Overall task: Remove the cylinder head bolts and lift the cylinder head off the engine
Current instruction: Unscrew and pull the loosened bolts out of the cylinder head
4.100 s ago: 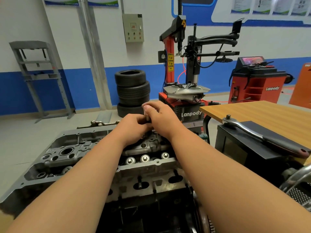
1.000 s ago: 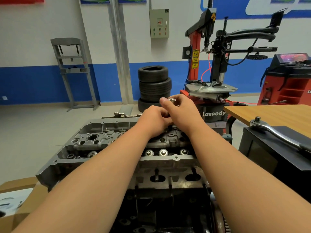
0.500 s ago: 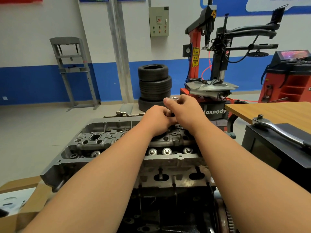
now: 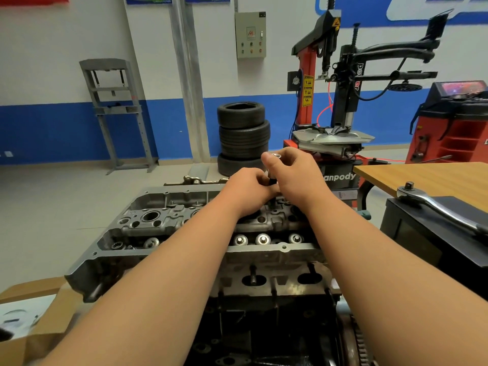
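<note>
Bolt (image 4: pixel 276 155) is sticking up at the far side of the cylinder head (image 4: pixel 184 220), which is sitting on the engine (image 4: pixel 264 313). I'm pinching its top with my right hand (image 4: pixel 293 178) fingers, and my left hand (image 4: pixel 248 191) fingers are gripping lower down.

Cylinder head (image 4: pixel 158 223): grey cast metal, level, seated on dark engine block (image 4: pixel 264 326) at 6 o'clock. One bolt (image 4: pixel 276 155): upright, silver head up, dark shank, raised over head's 1 o'clock side
</note>
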